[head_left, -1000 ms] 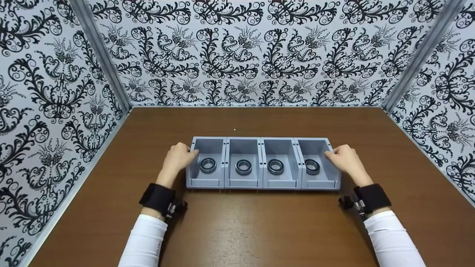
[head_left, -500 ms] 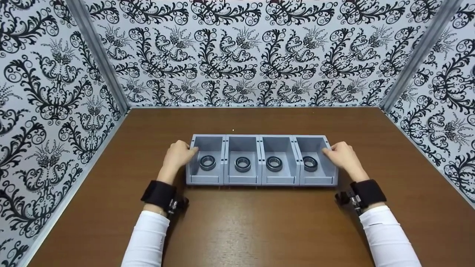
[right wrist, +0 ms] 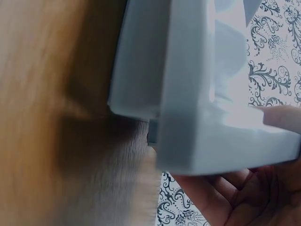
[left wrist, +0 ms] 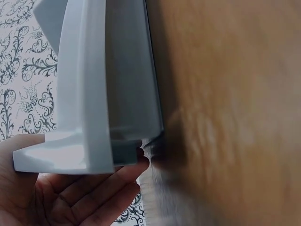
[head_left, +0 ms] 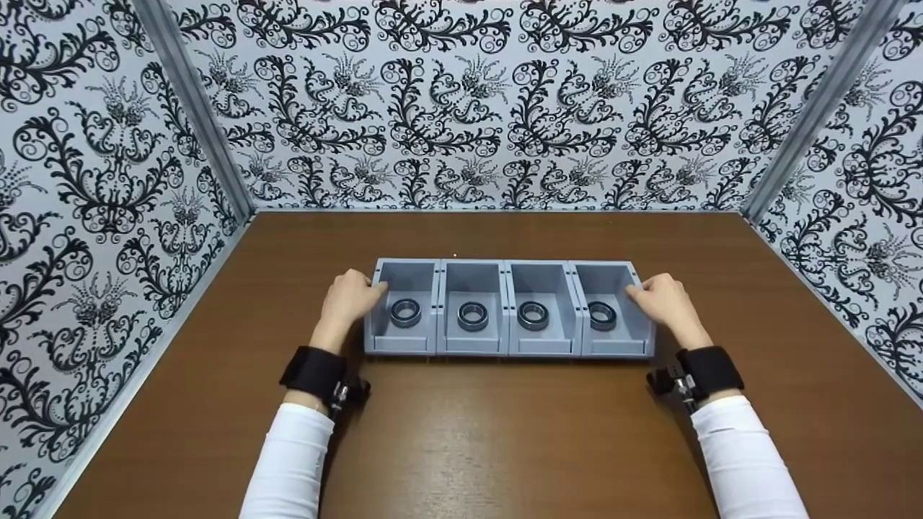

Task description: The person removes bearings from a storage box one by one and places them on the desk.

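A row of joined grey plastic bins lies across the middle of the table, one ball bearing in each compartment. My left hand grips the left end wall, its thumb over the rim on the inside. In the left wrist view its fingers lie along the outer side, some tips tucked by the lower edge. My right hand holds the opposite end wall the same way, thumb inside. The right wrist view shows that bin wall between thumb and fingers, with fingertips partly hidden.
The brown wooden table extends around the bins. Patterned black-and-white panels enclose it at the back and both sides, with grey metal posts in the corners. Each wrist wears a black strap with a small camera.
Both hands have shifted the bin row slightly away from me, toward the back panel. The bearings have travelled along inside their compartments, and both grips look the same.
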`<state>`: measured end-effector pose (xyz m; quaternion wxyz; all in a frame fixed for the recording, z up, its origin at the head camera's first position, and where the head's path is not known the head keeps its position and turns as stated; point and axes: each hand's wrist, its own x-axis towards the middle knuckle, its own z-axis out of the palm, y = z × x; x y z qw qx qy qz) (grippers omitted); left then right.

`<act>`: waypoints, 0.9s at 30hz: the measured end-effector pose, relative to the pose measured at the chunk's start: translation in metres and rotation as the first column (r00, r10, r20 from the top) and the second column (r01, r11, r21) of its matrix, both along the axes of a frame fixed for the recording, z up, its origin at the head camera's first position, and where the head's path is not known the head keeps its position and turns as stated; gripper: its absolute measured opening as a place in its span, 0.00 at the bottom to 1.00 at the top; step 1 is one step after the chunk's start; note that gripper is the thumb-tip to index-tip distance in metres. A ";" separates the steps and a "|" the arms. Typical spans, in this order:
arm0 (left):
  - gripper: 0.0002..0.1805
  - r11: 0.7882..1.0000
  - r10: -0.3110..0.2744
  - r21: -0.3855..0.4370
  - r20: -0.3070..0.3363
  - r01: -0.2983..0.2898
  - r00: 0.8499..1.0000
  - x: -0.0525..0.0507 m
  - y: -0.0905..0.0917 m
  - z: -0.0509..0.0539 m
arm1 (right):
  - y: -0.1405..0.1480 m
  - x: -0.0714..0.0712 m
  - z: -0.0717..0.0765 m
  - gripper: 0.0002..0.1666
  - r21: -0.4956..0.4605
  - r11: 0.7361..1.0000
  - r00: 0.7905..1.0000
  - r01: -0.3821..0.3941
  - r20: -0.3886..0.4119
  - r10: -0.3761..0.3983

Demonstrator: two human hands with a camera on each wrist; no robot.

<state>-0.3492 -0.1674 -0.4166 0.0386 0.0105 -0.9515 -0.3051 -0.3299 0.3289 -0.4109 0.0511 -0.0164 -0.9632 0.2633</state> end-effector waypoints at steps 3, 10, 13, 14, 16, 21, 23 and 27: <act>0.30 1.000 0.011 0.004 0.013 -0.011 1.000 -0.003 0.000 -0.001 | 0.000 -0.005 -0.002 0.29 0.003 1.000 1.000 0.001 -0.003 -0.001; 0.29 1.000 0.012 -0.001 0.013 -0.012 1.000 -0.009 0.001 0.000 | 0.001 -0.009 -0.001 0.28 -0.005 1.000 1.000 0.014 0.020 -0.014; 0.30 1.000 0.019 -0.001 0.005 -0.019 1.000 -0.012 0.001 -0.002 | 0.002 -0.010 0.000 0.28 -0.011 1.000 1.000 0.007 0.019 -0.007; 0.30 1.000 0.020 -0.001 0.000 -0.020 1.000 -0.012 0.002 -0.002 | 0.002 -0.010 0.000 0.27 -0.016 1.000 1.000 0.005 0.015 -0.005; 0.30 1.000 0.021 0.003 -0.006 -0.021 1.000 -0.013 0.002 -0.002 | 0.004 -0.011 -0.001 0.25 -0.023 1.000 1.000 0.004 0.000 -0.004; 0.29 1.000 0.012 0.005 0.000 -0.012 1.000 -0.014 0.002 -0.001 | 0.006 -0.016 -0.003 0.22 -0.030 0.999 1.000 0.013 -0.012 -0.014; 0.29 1.000 0.008 0.003 0.004 -0.008 1.000 -0.014 0.002 -0.001 | 0.005 -0.016 -0.003 0.23 -0.026 1.000 1.000 0.014 -0.006 -0.014; 0.29 1.000 -0.003 0.003 -0.001 0.003 1.000 -0.017 0.001 -0.001 | 0.002 -0.015 -0.002 0.23 -0.023 1.000 1.000 0.006 -0.009 -0.006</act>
